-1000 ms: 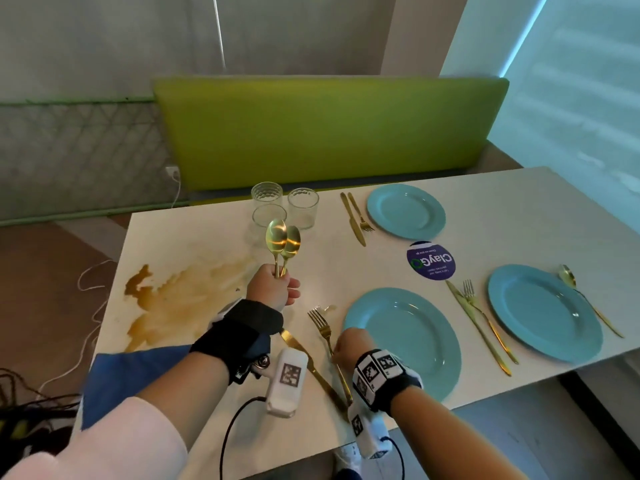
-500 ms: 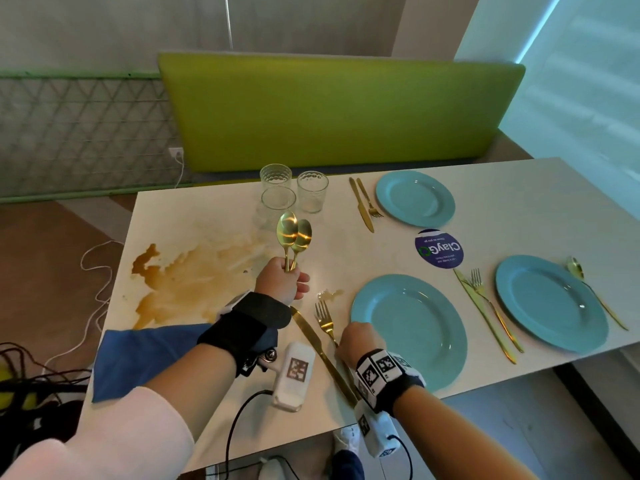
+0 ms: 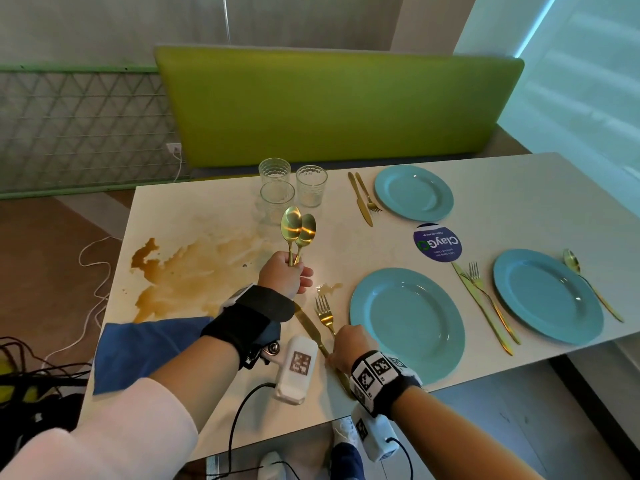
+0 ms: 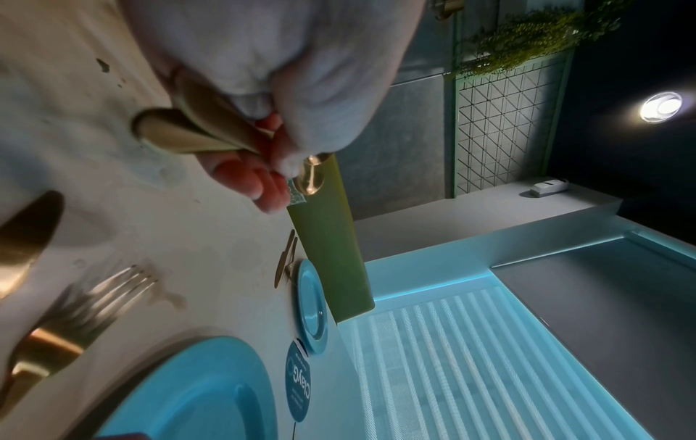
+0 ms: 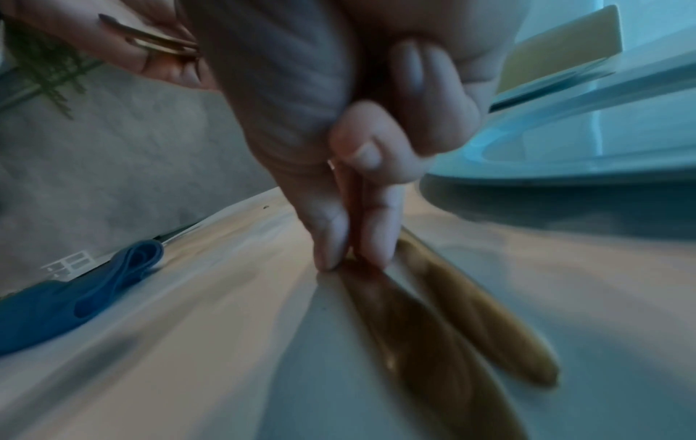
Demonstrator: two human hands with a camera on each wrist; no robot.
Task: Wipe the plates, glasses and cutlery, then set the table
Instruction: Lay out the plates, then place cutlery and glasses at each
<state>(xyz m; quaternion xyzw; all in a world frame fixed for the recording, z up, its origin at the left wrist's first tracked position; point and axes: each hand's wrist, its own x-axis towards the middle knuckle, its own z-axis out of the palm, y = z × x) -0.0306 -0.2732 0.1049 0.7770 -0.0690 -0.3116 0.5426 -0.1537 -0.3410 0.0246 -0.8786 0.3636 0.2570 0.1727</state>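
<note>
1. A white table (image 3: 502,188) stands before a green padded bench back (image 3: 332,102), with a wire lattice panel (image 3: 79,126) on the wall at 10 o'clock and a pale lit window area at 2 o'clock.
2. A brown spill (image 3: 194,271) spreads over the table at 9 o'clock of the hands, and a blue cloth (image 3: 145,348) lies at its near edge, partly under the left forearm.
3. The left hand (image 3: 282,277) is curled round the handles of two gold spoons (image 3: 298,228), held upright with the bowls up, above the table.
4. Three clear glasses (image 3: 291,188) stand close together at 12 o'clock of that hand.
5. The right hand (image 3: 348,344) rests low on the table at the near edge; its thumb and forefinger tips (image 5: 331,244) pinch the handle of a gold knife (image 3: 311,329), which lies flat.
6. A gold fork (image 3: 325,315) lies just beside the knife, tines pointing away, between the knife and the near blue plate (image 3: 407,323).
7. At 3 o'clock a second blue plate (image 3: 547,296) has a knife and fork (image 3: 485,303) on its left and a spoon (image 3: 588,282) on its right.
8. At 1 o'clock a far blue plate (image 3: 414,194) has a knife and fork pair (image 3: 363,199) on its left.
9. A round dark blue sticker (image 3: 437,242) sits on the table between the three plates.
</note>
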